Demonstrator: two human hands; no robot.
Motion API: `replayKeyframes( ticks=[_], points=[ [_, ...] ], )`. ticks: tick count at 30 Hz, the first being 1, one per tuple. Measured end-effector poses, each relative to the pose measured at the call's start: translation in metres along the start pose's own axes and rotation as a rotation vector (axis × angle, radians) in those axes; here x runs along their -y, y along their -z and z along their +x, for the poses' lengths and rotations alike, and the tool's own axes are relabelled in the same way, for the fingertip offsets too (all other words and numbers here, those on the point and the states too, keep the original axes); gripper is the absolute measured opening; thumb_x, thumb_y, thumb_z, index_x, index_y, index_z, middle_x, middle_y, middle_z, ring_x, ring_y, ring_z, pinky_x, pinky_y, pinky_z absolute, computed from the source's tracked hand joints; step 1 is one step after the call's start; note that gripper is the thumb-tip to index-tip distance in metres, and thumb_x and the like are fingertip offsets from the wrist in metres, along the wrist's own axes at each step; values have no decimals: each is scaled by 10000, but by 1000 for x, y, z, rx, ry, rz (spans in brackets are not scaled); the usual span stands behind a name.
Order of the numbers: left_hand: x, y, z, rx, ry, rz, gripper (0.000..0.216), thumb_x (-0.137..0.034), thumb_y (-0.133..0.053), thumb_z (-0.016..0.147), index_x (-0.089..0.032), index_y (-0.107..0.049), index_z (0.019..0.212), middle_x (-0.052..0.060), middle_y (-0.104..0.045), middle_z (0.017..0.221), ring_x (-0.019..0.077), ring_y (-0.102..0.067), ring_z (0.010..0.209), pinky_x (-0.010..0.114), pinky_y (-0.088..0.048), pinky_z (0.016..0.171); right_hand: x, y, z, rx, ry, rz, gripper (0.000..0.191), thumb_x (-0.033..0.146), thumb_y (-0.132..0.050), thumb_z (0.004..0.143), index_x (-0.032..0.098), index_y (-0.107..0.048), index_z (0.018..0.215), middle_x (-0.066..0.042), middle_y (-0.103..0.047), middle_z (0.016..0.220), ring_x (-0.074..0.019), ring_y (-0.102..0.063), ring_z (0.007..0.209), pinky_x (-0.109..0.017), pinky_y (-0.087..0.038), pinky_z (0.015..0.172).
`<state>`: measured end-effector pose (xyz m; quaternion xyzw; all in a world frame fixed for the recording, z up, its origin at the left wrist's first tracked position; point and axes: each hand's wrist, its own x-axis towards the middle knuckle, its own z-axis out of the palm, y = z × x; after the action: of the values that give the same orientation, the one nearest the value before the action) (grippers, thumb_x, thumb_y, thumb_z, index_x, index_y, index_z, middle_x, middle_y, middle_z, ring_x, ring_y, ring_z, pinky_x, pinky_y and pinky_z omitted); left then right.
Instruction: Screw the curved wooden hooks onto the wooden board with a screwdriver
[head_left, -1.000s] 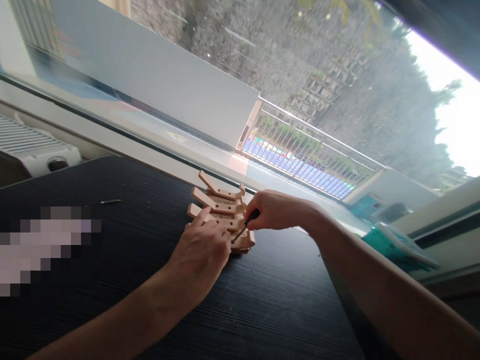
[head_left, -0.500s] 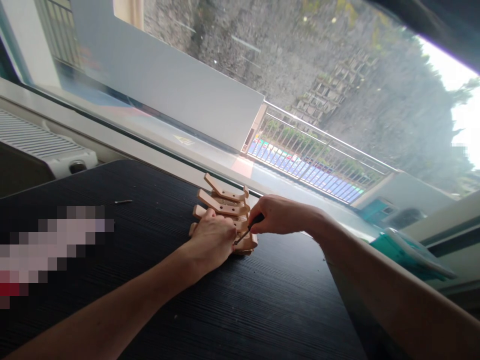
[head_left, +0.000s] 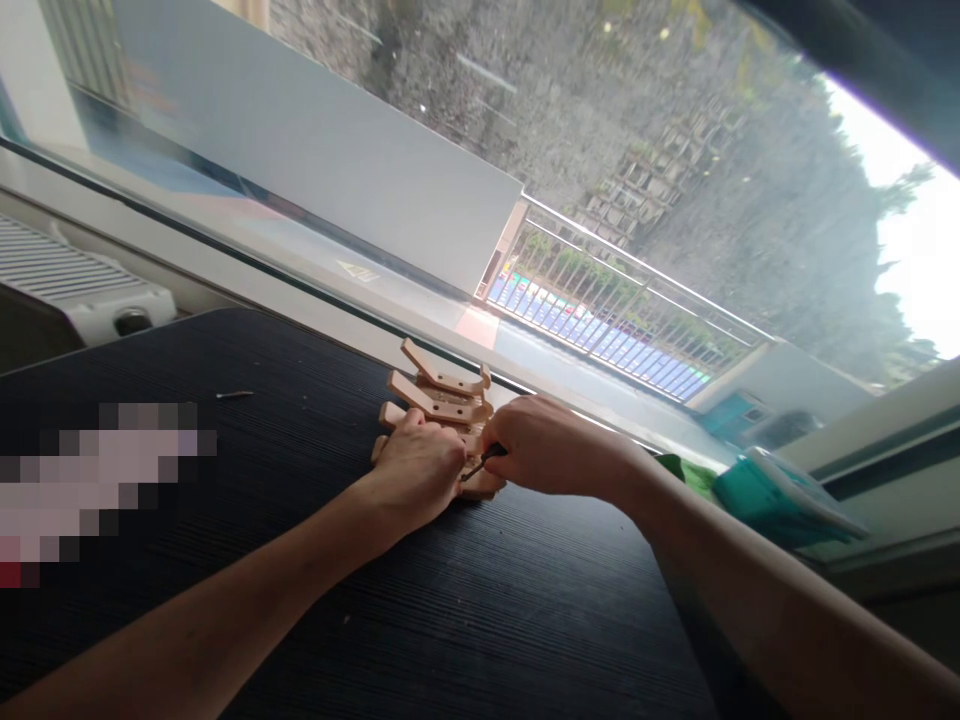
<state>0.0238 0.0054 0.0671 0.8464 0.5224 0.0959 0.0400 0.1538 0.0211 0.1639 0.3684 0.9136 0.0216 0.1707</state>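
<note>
**Off centre toward 7 o'clock, we have a screwdriver (head_left: 489,455) at a wooden hook rack (head_left: 442,409)**

We see the rack on a black table (head_left: 450,620), close to the pale window sill (head_left: 225,280), its bent wooden pieces side by side and dotted with dark holes. Taking the rack as the hub of our clock, our left hand (head_left: 420,460) covers its 6 o'clock side, bent fingers clamped on the lower pieces, their tips mostly hidden. From 3 o'clock our right hand (head_left: 555,445) closes around the screwdriver's dark handle. The shaft slants down toward 8 o'clock, its tip at the lowest piece, just beside our left hand; we cannot tell whether it sits in a screw.

Near 9 o'clock we have a slim, shiny item (head_left: 234,394) on the table. Farther out, a white radiator (head_left: 82,275) stands toward 10, a railing (head_left: 600,290) shows through the glass toward 2, and a teal bin (head_left: 772,500) stands just past 3.
</note>
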Motion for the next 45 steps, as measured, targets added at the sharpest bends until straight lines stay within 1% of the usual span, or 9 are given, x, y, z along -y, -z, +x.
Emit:
replayKeyframes(
  ticks=[3, 7, 14, 19, 24, 28, 35, 39, 45],
  points=[
    [-1, 1, 0, -19, 8, -16, 198, -272, -524, 798, -176, -658, 688, 73, -702, 815, 242, -624, 829, 395, -373, 861, 0, 1, 0, 1, -26, -32, 159, 133, -531, 700, 143, -687, 669, -6, -574, 573, -90, -381, 517, -235, -265, 525],
    [-5, 2, -3, -64, 48, -38, 169, -267, -523, 815, -187, -670, 838, 68, -703, 857, 246, -621, 849, 414, -380, 879, -10, 4, 5, 22, -23, 63, 181, 203, -552, 716, 164, -726, 747, 23, -556, 547, -84, -406, 505, -229, -274, 514],
    [-23, 1, -33, -91, 24, -9, 200, -135, -559, 792, -126, -677, 954, 114, -671, 1035, 264, -583, 1007, 425, -388, 974, -23, 2, 12, 31, 7, 184, 216, 202, -565, 714, 169, -753, 815, 23, -625, 606, -81, -454, 522, -228, -294, 523],
    [-29, -22, -38, -12, 9, 89, 366, -103, -497, 810, -92, -628, 1151, 139, -645, 1152, 276, -579, 1051, 412, -456, 907, -34, -2, 19, 11, 7, 291, 188, 243, -603, 724, 180, -741, 834, 24, -645, 644, -82, -494, 543, -214, -319, 529],
    [-37, -46, -42, -36, -43, 141, 456, -149, -497, 839, -70, -542, 1286, 162, -523, 1367, 284, -467, 1259, 403, -364, 1056, -38, -5, 19, 3, -83, 357, 196, 324, -645, 720, 176, -717, 827, 12, -663, 706, -84, -513, 577, -206, -342, 534],
    [-41, -45, -41, 95, -102, 138, 431, -143, -416, 868, -27, -561, 1257, 191, -567, 1309, 289, -527, 1199, 412, -397, 1031, -34, -7, 11, -12, -171, 305, 193, 307, -624, 732, 191, -718, 856, 16, -659, 714, -83, -507, 576, -207, -332, 533],
    [-33, -42, -40, -28, -93, 68, 434, -196, -524, 809, -82, -602, 1221, 168, -593, 1284, 301, -524, 1192, 434, -352, 1073, -25, -7, 5, -69, -138, 201, 169, 286, -602, 737, 234, -720, 846, 22, -668, 736, -96, -519, 617, -214, -317, 552],
    [-31, -35, -40, -31, -62, 24, 403, -166, -496, 820, -104, -615, 1200, 154, -621, 1234, 281, -562, 1141, 419, -394, 1038, -24, -5, 7, -52, -136, 198, 180, 279, -593, 736, 229, -718, 855, 19, -663, 716, -98, -520, 602, -213, -319, 547],
    [-31, -32, -37, 27, -22, 93, 483, -206, -485, 843, -38, -527, 1294, 205, -500, 1374, 331, -439, 1287, 454, -302, 1114, -17, 2, 8, 7, -140, 111, 201, 212, -586, 711, 233, -709, 869, 12, -667, 744, -110, -516, 630, -215, -316, 569]
  ],
)
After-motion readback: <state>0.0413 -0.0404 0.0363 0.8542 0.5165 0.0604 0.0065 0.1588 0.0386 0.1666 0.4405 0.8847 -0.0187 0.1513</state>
